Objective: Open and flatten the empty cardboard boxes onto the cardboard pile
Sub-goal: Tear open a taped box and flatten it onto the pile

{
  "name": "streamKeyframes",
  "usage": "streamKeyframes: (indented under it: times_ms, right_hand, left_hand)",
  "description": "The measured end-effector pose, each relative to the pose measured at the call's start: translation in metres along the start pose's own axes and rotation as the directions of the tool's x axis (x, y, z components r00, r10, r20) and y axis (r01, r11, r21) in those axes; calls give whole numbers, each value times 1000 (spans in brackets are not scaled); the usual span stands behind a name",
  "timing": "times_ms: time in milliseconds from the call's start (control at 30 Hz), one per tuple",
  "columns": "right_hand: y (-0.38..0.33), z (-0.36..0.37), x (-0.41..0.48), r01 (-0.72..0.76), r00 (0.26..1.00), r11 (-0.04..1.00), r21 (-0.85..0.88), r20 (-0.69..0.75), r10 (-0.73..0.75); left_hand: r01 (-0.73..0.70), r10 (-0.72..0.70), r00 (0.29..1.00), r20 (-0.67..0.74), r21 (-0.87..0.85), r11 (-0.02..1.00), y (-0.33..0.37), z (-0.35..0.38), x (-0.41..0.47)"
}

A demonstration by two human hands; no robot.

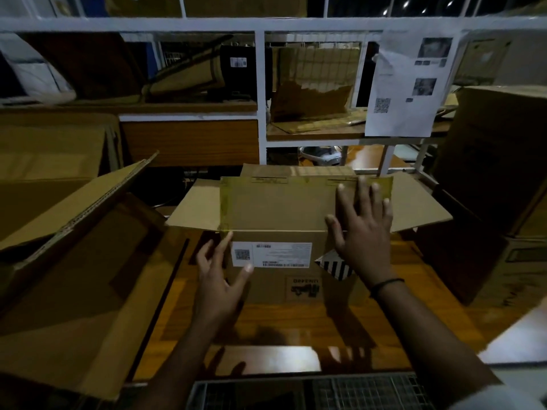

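A brown cardboard box (275, 217) stands on a wooden table (296, 324) in front of me, its top flaps spread out to the left and right. A white shipping label and a striped diamond sticker are on its near side. My right hand (362, 229) lies flat with spread fingers on the near top flap at the box's right side. My left hand (220, 276) hovers at the box's near left corner, fingers loosely spread, its thumb touching the label. Neither hand grips anything.
A large open cardboard box (74, 261) lies tilted at the left. Taller boxes (488, 179) stand at the right. White metal shelving (260, 93) with more cardboard fills the back, with a printed sheet (411, 84) hanging on it. A wire grid (310, 392) sits below the table edge.
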State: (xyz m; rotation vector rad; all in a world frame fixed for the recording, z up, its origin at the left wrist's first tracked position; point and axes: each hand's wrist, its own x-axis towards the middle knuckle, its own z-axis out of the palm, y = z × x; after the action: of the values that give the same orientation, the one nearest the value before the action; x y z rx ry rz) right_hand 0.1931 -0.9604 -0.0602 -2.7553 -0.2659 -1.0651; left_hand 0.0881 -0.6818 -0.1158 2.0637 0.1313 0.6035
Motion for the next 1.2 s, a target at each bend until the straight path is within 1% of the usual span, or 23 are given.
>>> streamKeyframes:
  times_ms: [67,100,200,267,333,400,433,500,567,633,733,800,867,967,1200]
  right_hand:
    - [0,17,-19,-32,997,999,29,74,29]
    - [0,22,-27,-29,996,999,34,86,26]
    - [1,28,-50,-2,999,999,36,47,0]
    - [3,32,-64,-37,999,997,62,4,37]
    - [8,39,-78,-138,988,977,163,-39,146]
    - [15,42,-86,-247,958,909,336,-60,282]
    - [17,43,-88,-291,941,863,413,-39,336]
    - [21,43,-87,-327,931,812,484,18,365]
    - [24,40,-83,-314,942,817,483,49,333]
    - [27,36,-80,-269,959,848,457,40,282]
    - [28,23,-75,-153,983,915,373,-39,180]
    - [27,12,-67,-103,990,938,331,-58,129]
    - [26,1,-55,-76,996,949,306,-17,86]
    - [30,-13,-38,-43,999,958,285,18,39]
    - [36,-37,-25,51,998,962,267,-34,-44]
  left_hand:
    - [25,-25,999,49,11,1000,0,0,1]
    - [25,-26,997,70,18,1000,-2,0,1]
    - [8,-11,990,140,26,1000,-11,1,-3]
    - [3,-2,987,164,-4,1000,-16,3,-5]
    - [12,-6,988,156,-40,999,-19,5,-3]
    - [14,-5,990,143,-58,998,-20,5,-1]
    - [6,2,990,143,-57,998,-21,5,1]
    - [-9,17,987,159,-46,999,-21,4,2]
    - [-20,30,982,189,-55,998,-20,3,3]
    - [-23,31,980,198,-47,999,-16,4,5]
    - [-18,22,987,157,-29,999,-5,6,6]
    - [-61,64,991,115,-33,998,3,5,7]
    - [-103,103,991,84,-8,995,11,2,11]
    - [-154,148,987,71,97,983,25,-6,19]
    - [-195,183,978,97,135,971,40,-25,23]
